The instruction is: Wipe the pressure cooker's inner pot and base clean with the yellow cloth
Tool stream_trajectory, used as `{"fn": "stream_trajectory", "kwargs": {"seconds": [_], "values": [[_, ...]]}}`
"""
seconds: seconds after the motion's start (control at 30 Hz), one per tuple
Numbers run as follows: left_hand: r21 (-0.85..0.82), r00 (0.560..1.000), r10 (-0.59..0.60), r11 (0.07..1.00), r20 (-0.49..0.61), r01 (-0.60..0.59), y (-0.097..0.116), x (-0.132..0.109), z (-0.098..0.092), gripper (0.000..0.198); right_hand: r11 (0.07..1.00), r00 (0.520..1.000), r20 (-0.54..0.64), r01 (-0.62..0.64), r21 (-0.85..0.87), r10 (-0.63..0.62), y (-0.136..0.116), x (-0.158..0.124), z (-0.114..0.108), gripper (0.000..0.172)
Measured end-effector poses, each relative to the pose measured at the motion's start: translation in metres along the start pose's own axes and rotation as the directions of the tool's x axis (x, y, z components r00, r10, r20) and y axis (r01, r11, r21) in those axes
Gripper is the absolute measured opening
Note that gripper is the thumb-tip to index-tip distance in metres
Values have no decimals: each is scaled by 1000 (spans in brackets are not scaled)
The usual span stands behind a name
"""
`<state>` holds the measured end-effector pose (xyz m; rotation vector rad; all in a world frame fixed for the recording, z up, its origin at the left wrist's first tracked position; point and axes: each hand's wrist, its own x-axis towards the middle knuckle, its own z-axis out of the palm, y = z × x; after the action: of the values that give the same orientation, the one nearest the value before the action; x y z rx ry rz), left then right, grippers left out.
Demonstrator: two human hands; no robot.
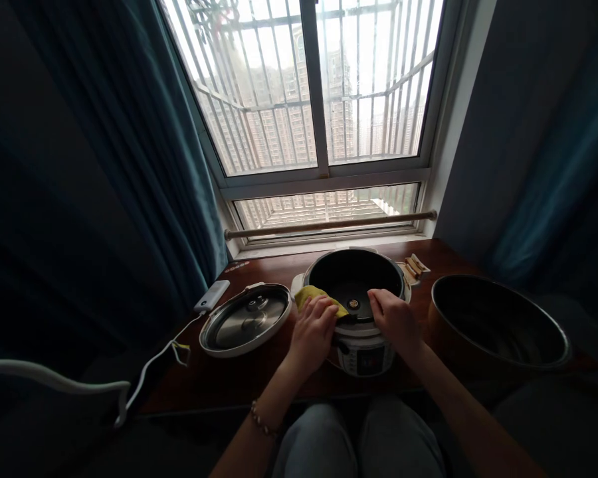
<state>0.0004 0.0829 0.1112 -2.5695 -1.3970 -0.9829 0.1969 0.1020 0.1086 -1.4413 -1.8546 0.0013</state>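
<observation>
An electric cooker (353,265) with a white body and a dark round cavity stands before me, its inner pot out and a small round plate visible at the bottom. My left hand (315,330) is closed on a yellow cloth (307,294), pressed over the cooker's left front rim. On the right front rim rests my right hand (393,317), its fingers curled at the edge; whether they hold anything is hidden. The detached lid (249,318) lies left of the cooker, its shiny inner side facing up. To the right sits the dark inner pot (498,318).
A white power strip (212,296) with a cable (154,362) lies at the table's left. Behind the cooker's right side is its hinge bracket (416,267). The wooden table (274,269) meets a barred window (323,93), with blue curtains (129,133) beside it.
</observation>
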Motion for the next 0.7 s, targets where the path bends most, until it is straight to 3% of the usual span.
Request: {"fn": "stream_trajectory", "kwargs": {"seconds": [0.17,0.37,0.5,0.7], "values": [[-62,987,41,998,152,-32,-53,19,-16,27,997,999,-39,-7,-70,5,-4,-3,6,32],[-141,944,36,990,329,12,-107,68,-5,28,996,999,-41,10,-85,-14,-4,-2,6,32],[-185,897,111,982,428,-34,-121,107,7,37,996,999,-51,12,-89,-16,-4,-2,7,32],[-185,840,217,972,497,-142,-121,150,26,57,996,997,-76,30,-79,-36,-3,-3,9,31]]}}
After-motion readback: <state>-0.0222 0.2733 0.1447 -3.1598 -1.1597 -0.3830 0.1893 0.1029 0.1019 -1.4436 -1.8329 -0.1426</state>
